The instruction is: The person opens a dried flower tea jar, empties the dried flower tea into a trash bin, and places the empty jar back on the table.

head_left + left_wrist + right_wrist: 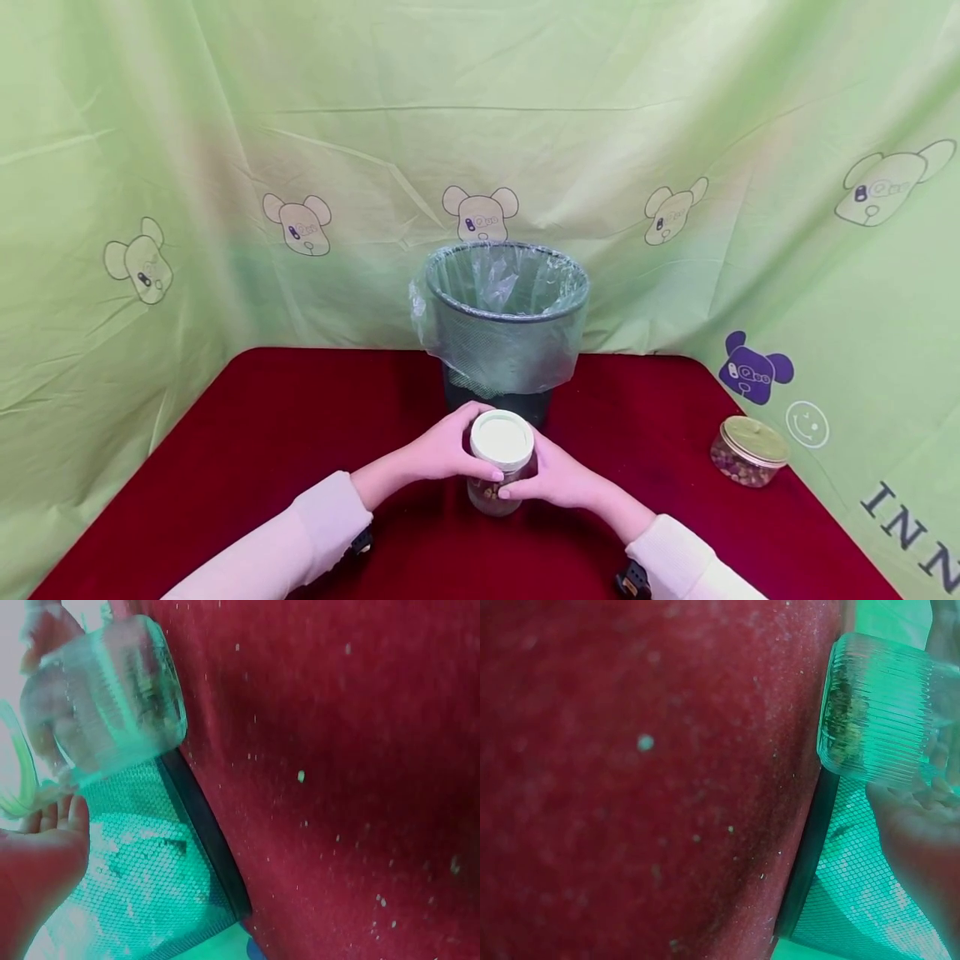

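Note:
A clear ribbed jar with a white lid stands upright near the front middle of the table, a small amount of brownish bits at its bottom. My left hand grips it from the left just below the lid, thumb across the front. From the right, my right hand holds the jar's side, its thumb also at the front. In the left wrist view, the jar lies between both hands. The right wrist view shows the ribbed wall of the jar and the contents at its base.
Behind the jar stands a dark mesh wastebasket lined with a clear plastic bag. A second, squat jar with a gold lid sits at the right edge of the red tablecloth. Green printed curtains surround the table.

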A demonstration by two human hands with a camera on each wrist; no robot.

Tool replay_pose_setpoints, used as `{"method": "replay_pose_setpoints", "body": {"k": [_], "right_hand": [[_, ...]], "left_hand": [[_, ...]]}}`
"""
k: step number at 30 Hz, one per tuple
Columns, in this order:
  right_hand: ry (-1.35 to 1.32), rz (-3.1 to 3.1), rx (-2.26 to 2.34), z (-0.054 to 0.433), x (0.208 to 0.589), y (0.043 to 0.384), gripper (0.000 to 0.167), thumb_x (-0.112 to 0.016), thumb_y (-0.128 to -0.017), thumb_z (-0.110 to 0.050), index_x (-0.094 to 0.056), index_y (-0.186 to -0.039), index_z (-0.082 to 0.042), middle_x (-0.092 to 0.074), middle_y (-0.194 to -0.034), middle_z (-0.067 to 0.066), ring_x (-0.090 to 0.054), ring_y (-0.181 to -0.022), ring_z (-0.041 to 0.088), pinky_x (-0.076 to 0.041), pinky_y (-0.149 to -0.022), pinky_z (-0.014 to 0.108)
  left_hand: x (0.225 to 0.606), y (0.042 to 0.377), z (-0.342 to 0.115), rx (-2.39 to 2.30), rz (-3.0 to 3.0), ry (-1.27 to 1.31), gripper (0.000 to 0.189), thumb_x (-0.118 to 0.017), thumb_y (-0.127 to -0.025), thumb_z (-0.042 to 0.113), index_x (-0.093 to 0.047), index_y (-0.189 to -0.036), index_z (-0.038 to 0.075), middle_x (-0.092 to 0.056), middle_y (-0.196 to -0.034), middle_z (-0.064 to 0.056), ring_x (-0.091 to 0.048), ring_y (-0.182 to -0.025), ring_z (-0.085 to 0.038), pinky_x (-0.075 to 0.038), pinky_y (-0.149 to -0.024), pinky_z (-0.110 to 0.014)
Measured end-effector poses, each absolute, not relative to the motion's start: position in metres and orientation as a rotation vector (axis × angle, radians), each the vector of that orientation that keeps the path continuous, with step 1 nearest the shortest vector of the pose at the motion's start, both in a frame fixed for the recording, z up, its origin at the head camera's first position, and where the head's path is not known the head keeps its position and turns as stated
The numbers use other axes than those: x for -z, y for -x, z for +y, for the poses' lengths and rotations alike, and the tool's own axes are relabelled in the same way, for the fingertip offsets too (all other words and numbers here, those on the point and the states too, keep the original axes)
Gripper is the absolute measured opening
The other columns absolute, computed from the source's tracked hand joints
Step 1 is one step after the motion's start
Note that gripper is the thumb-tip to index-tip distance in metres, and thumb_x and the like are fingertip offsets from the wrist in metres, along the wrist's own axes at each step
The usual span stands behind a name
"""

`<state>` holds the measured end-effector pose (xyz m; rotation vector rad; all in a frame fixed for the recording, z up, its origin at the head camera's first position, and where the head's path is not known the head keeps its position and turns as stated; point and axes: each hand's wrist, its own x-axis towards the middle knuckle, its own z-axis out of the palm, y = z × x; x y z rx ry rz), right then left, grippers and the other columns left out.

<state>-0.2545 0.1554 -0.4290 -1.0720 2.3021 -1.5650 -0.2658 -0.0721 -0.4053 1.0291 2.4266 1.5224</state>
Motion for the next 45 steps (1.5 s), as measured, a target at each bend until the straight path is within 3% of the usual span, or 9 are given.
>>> {"method": "replay_pose_setpoints", "body": {"k": [13,25,38,45], "right_hand": [[1.081,2.275,1.589,0.154,0.429,0.254,0.083,-0.083,-0.077,-0.015,-0.032,-0.143,-0.012,-0.051,-0.131,0.005,-0.049,-0.12,0.021,-0.041,-0.1,0.029],[1.086,2.291,1.581,0.154,0.43,0.253,0.085,-0.082,-0.076,-0.017,-0.032,-0.144,-0.012,-0.051,-0.132,0.003,-0.049,-0.122,0.02,-0.039,-0.102,0.028],[1.062,2.299,1.575,0.154,0.43,0.254,0.084,-0.083,-0.077,-0.018,-0.032,-0.143,-0.012,-0.051,-0.13,0.003,-0.049,-0.12,0.02,-0.04,-0.101,0.029],[1.02,2.306,1.567,0.154,0.429,0.253,0.084,-0.083,-0.076,-0.017,-0.032,-0.143,-0.009,-0.05,-0.131,0.005,-0.048,-0.121,0.021,-0.041,-0.099,0.028]], "left_hand": [[0.414,0.241,-0.055,-1.616,2.749,-0.82,0.072,-0.089,-0.064,0.037,-0.055,-0.121,0.011,-0.056,-0.11,0.007,-0.056,-0.102,-0.012,-0.047,-0.089,-0.035],[0.413,0.226,-0.045,-1.682,2.844,-0.675,0.072,-0.089,-0.065,0.039,-0.052,-0.12,0.011,-0.053,-0.11,0.005,-0.054,-0.101,-0.014,-0.046,-0.087,-0.034],[0.415,0.233,-0.056,-1.684,2.762,-0.794,0.076,-0.089,-0.065,0.043,-0.052,-0.125,0.014,-0.052,-0.115,0.006,-0.053,-0.106,-0.013,-0.045,-0.091,-0.035],[0.411,0.25,-0.067,-1.677,2.536,-0.921,0.074,-0.09,-0.067,0.03,-0.051,-0.127,0.013,-0.055,-0.117,0.007,-0.056,-0.107,-0.011,-0.045,-0.093,-0.033]]}}
